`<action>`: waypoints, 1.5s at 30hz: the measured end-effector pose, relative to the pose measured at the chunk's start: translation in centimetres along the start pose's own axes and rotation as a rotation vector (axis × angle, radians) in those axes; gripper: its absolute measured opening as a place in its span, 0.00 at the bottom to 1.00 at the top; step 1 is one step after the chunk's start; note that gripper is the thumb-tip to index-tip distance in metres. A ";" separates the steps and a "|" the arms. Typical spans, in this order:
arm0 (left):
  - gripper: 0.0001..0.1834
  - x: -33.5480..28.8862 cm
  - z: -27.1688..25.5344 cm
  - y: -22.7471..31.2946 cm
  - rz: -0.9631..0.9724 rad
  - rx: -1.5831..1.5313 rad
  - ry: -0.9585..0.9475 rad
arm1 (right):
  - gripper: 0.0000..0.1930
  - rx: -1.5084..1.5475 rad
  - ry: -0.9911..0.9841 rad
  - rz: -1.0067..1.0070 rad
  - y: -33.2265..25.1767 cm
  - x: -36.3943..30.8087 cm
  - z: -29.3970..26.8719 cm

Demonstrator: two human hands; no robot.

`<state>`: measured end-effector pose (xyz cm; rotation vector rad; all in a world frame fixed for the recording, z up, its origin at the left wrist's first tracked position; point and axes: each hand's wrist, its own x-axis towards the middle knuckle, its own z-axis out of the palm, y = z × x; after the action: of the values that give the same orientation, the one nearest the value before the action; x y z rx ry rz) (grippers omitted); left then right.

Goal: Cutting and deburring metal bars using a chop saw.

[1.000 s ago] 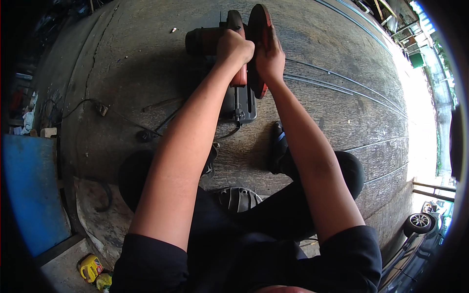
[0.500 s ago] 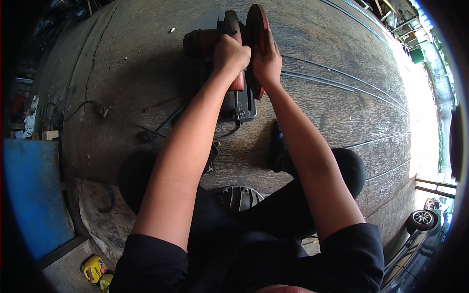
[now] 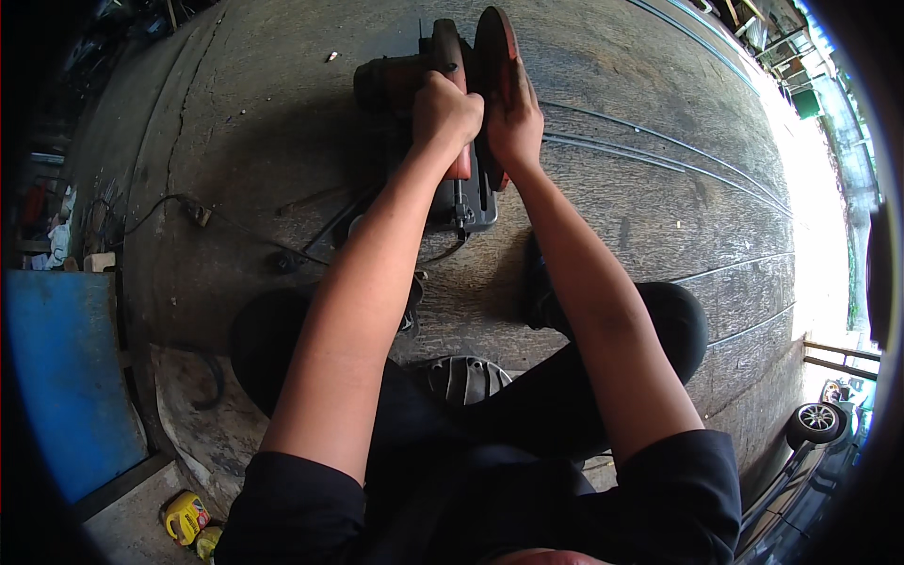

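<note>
A cut-off saw (image 3: 459, 165) with a red handle and dark motor (image 3: 381, 83) stands on the floor in front of me. My left hand (image 3: 448, 113) is closed around its handle, knuckles up. On its right side, a large reddish cutting disc (image 3: 496, 40) stands upright, seen nearly edge-on. My right hand (image 3: 516, 127) holds the disc's near edge, with long fingers lying along its right side and the thumb towards the left. Part of the disc is hidden behind this hand. Below the handle, a metal rod and the saw's grey base (image 3: 482, 221) show between my forearms.
Long thin metal rods (image 3: 650, 155) lie on the floor to the right. A power cord (image 3: 240, 226) with a plug runs left of the saw. A ribbed metal piece (image 3: 461, 377) is between my legs. At far left are a blue panel (image 3: 71, 367) and yellow container (image 3: 185, 516).
Both hands stay on the saw with almost no movement. The view has shifted very slightly.
</note>
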<state>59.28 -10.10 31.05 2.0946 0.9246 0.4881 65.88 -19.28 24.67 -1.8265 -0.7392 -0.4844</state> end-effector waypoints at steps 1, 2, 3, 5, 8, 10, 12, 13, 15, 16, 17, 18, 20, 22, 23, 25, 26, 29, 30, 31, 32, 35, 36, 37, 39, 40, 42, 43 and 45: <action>0.25 -0.1 0.0 0.0 0.005 -0.003 0.005 | 0.28 -0.001 0.000 0.003 0.0 0.0 0.0; 0.25 -0.2 0.0 0.0 0.009 -0.007 0.012 | 0.28 0.000 0.002 -0.007 0.0 -0.1 0.0; 0.25 -0.3 0.0 0.0 0.013 -0.011 0.020 | 0.28 0.002 0.001 -0.011 0.0 -0.1 0.0; 0.26 -0.5 -0.1 0.1 0.012 -0.012 0.015 | 0.28 0.007 -0.001 -0.018 0.0 -0.2 -0.1; 0.26 -0.6 -0.2 0.1 0.015 -0.018 0.012 | 0.28 0.012 -0.003 -0.020 -0.1 -0.4 -0.1; 0.25 -0.7 -0.2 0.0 0.016 -0.020 0.010 | 0.28 0.009 0.003 -0.013 -0.2 -0.4 -0.1; 0.25 -0.8 -0.2 0.0 0.010 -0.018 0.006 | 0.28 0.005 0.012 -0.021 -0.2 -0.5 -0.1; 0.25 -0.8 -0.2 0.0 0.012 -0.019 0.008 | 0.28 0.007 0.017 -0.024 -0.2 -0.5 -0.1; 0.25 -0.9 -0.1 -0.1 0.009 -0.019 0.009 | 0.28 -0.007 0.017 -0.022 -0.2 -0.6 -0.1; 0.25 -1.0 -0.1 -0.1 0.010 -0.020 0.008 | 0.27 -0.012 0.016 -0.021 -0.2 -0.6 -0.2; 0.25 -1.0 -0.1 -0.1 0.010 -0.020 0.007 | 0.27 -0.006 0.015 -0.023 -0.2 -0.7 -0.2; 0.25 -1.0 -0.1 -0.1 0.007 -0.018 0.006 | 0.27 0.000 0.013 -0.024 -0.2 -0.7 -0.2; 0.25 -1.0 -0.1 -0.1 0.009 -0.023 0.010 | 0.27 0.002 0.014 -0.029 -0.2 -0.8 -0.2; 0.25 -1.1 0.0 -0.2 0.007 -0.022 0.008 | 0.27 -0.005 0.017 -0.034 -0.2 -0.8 -0.2; 0.25 -1.1 0.0 -0.2 0.006 -0.021 0.006 | 0.27 -0.001 0.021 -0.037 -0.2 -0.8 -0.2; 0.25 -1.2 0.0 -0.3 0.010 -0.024 0.002 | 0.27 0.011 0.031 -0.046 -0.1 -0.9 -0.2; 0.25 -1.2 0.0 -0.3 0.016 -0.029 0.001 | 0.27 0.006 0.030 -0.042 -0.1 -0.9 -0.2; 0.25 -1.2 0.0 -0.4 0.031 -0.029 0.007 | 0.27 -0.001 0.032 -0.036 -0.1 -1.0 -0.2; 0.25 -1.3 0.0 -0.3 0.029 -0.024 0.004 | 0.27 -0.001 0.032 -0.032 -0.1 -1.1 -0.2; 0.24 -1.3 0.0 -0.3 0.036 -0.022 0.006 | 0.26 0.000 0.032 -0.026 -0.1 -1.1 -0.2; 0.23 -1.4 0.0 -0.3 0.037 -0.017 0.001 | 0.26 -0.005 0.033 -0.027 -0.1 -1.2 -0.2; 0.22 -1.4 0.0 -0.3 0.042 -0.008 0.002 | 0.27 -0.010 0.029 -0.022 -0.1 -1.2 -0.2; 0.22 -1.5 -0.1 -0.3 0.042 -0.003 0.002 | 0.27 -0.007 0.026 -0.015 -0.1 -1.3 -0.2; 0.22 -1.5 0.0 -0.3 0.048 -0.007 0.005 | 0.27 -0.003 0.023 -0.011 -0.1 -1.3 -0.2; 0.22 -1.6 0.0 -0.4 0.054 -0.011 0.009 | 0.27 -0.004 0.020 -0.007 0.0 -1.4 -0.2; 0.22 -1.6 0.0 -0.4 0.051 -0.013 0.006 | 0.27 -0.004 0.019 -0.007 0.0 -1.4 -0.2; 0.22 -1.6 0.0 -0.4 0.046 -0.018 0.001 | 0.27 -0.017 0.015 0.000 0.0 -1.5 -0.2; 0.22 -1.6 0.0 -0.4 0.044 -0.015 0.000 | 0.27 -0.022 0.015 0.000 0.0 -1.5 -0.2; 0.22 -1.7 0.0 -0.5 0.042 -0.008 0.001 | 0.27 -0.017 0.019 0.002 0.0 -1.5 -0.2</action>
<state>57.97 -11.15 30.65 2.1106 0.8789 0.5137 64.77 -19.83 23.75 -1.8356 -0.7225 -0.5075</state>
